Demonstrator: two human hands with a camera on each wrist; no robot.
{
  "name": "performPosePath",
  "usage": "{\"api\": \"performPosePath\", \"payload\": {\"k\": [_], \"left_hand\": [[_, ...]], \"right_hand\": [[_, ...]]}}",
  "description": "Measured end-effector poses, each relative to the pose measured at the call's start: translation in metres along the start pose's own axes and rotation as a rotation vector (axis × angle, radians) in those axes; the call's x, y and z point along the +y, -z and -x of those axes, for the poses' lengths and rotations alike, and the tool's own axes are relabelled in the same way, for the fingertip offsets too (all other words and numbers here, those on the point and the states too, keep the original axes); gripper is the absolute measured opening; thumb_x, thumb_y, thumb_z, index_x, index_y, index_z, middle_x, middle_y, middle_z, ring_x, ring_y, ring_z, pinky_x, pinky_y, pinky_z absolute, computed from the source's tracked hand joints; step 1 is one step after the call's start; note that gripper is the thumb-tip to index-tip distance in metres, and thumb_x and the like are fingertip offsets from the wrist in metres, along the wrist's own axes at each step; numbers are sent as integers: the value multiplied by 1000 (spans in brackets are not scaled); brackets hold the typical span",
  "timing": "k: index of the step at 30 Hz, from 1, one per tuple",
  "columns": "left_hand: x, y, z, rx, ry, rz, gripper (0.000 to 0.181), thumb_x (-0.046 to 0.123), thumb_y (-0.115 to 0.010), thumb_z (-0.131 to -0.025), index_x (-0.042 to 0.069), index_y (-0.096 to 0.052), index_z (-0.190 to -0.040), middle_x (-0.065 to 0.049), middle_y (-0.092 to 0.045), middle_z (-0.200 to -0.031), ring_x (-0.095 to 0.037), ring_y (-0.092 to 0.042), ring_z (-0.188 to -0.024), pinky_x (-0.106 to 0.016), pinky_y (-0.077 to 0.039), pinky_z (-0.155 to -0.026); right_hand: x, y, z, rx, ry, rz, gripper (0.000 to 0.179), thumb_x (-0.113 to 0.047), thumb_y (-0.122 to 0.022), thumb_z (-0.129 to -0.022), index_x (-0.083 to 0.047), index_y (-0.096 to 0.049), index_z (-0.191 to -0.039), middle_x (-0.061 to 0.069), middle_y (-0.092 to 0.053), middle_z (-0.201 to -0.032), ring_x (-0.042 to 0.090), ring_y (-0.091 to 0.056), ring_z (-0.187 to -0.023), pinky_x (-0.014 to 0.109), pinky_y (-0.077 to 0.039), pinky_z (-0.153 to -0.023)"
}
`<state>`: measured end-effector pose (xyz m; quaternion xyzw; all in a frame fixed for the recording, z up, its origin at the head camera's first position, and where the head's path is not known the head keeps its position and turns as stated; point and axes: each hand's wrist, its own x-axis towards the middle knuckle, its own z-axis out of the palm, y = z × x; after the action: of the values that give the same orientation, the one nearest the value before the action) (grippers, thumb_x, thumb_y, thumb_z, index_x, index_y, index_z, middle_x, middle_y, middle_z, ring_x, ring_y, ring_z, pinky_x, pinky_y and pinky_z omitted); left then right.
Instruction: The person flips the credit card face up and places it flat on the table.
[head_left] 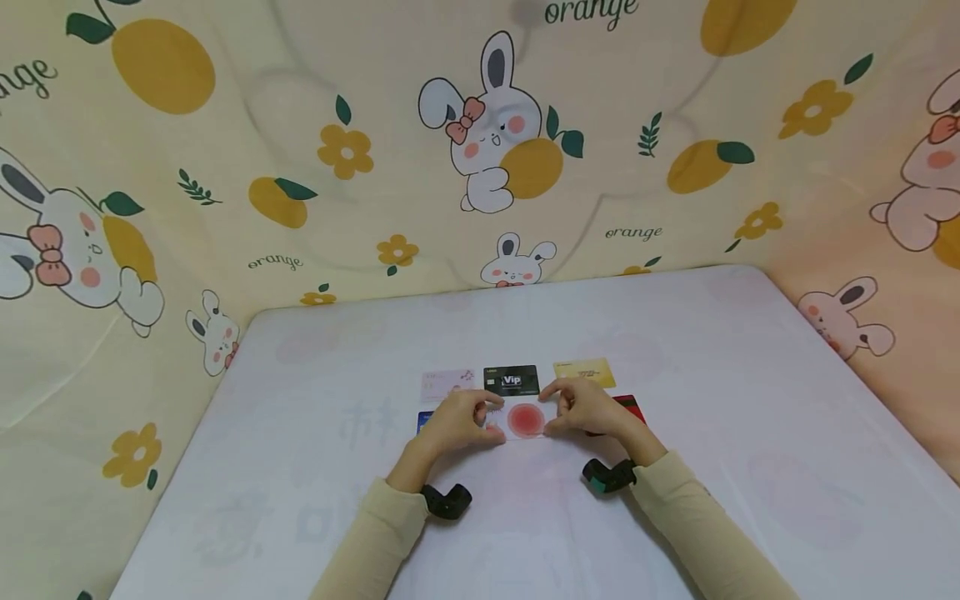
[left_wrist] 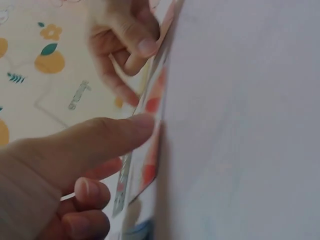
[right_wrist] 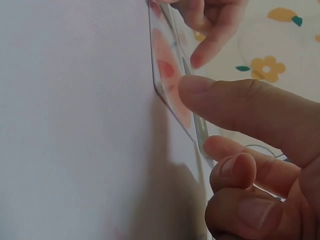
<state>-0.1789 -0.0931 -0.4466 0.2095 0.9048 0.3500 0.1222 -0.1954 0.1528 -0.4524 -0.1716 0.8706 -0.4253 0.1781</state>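
Note:
A white card with a large red circle (head_left: 526,421) is held low over the white table in the middle of the head view. My left hand (head_left: 459,419) grips its left side, thumb at the near corner and index finger at the far one. At the right side my right hand (head_left: 590,408) holds it the same way. Seen from the left wrist, the left thumb lies against the card's edge (left_wrist: 151,167). In the right wrist view the right thumb overlaps the card's face (right_wrist: 167,75). Whether the card touches the table cannot be told.
Behind the hands lie a pale pink card (head_left: 446,382), a black Vip card (head_left: 512,381) and a yellow card (head_left: 588,372). A blue card (head_left: 423,419) and a red card (head_left: 630,406) are partly hidden by the hands. A patterned cloth (head_left: 360,217) hangs behind the table (head_left: 750,467).

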Motion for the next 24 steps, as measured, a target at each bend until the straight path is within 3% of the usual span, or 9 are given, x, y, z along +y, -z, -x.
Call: {"api": "performPosePath", "payload": {"k": [10,18,24], "left_hand": [[18,-18,-12,40,-81,-69,37,26,-78,-80,13,-69,-114,4,-45,-70,-6,-41,-66,-17,-32,-62],[31,-31,-23,33,-103,-104,38,30,-76,-81,16,-68,-116,6,-45,-77,-7,-45,-77,-17,-34,-66],[44,-38,-33,28,-123,-104,41,31,-78,-80,14,-67,-117,8,-46,-69,-2,-41,-64,-15,-35,-65]], "right_hand": [[7,17,8,4,100,26,43,-11,-80,-74,6,-63,-110,1,-54,-61,4,-46,-56,19,-40,-61],[16,36,20,23,60,66,42,-15,-79,-78,4,-61,-112,0,-51,-66,6,-46,-60,21,-38,-62],[26,49,29,16,13,76,46,-17,-79,-79,4,-59,-114,-1,-49,-67,6,-46,-62,21,-37,-60]]}}
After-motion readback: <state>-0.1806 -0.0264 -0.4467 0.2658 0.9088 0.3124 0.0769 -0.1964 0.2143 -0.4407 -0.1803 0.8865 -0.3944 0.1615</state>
